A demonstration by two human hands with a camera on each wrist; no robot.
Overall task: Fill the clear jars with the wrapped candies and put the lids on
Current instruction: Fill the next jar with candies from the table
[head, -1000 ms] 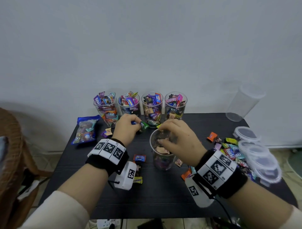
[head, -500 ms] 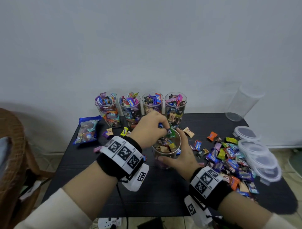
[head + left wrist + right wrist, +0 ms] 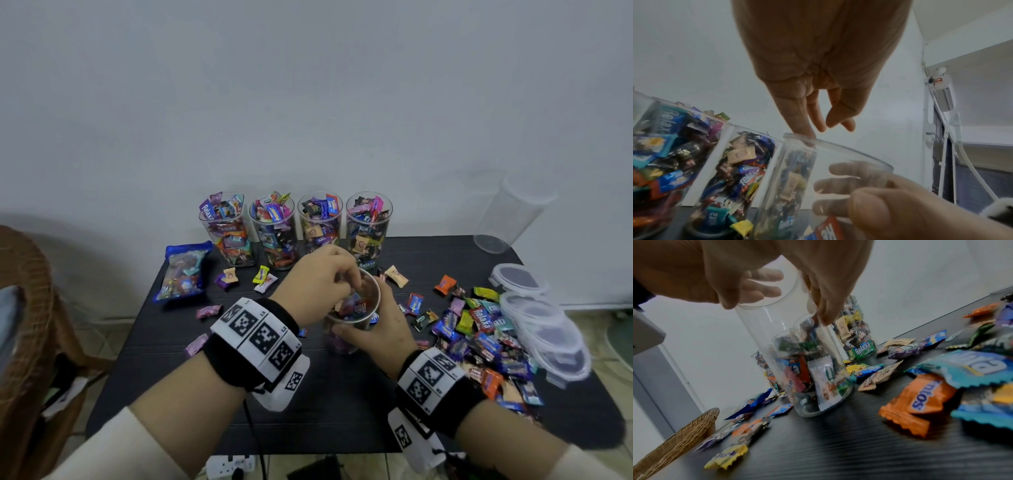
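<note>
Currently your right hand wraps the clear jar at mid-table, thumb on the near wall and fingers curled round the far side, as the left wrist view shows through the plastic. Your left hand hovers over the mouth with fingers pointing down, loosely spread and empty; one fingertip touches the rim. The jar stands partly filled, with candies only in its lower part. Risk one: the tall, light jar may tip if your left hand catches the rim on withdrawal; the right-hand grip is what prevents it, so do not loosen it early. Risk two: the four full jars stand in a row just beyond, still without lids, heaped above their rims; a careless knuckle could knock one over or spill wrappers. Risk three: the loose candy pile lies to the right, beside the stacked lids at the table's right edge; sweeping for candies could push lids off the black table.
</note>
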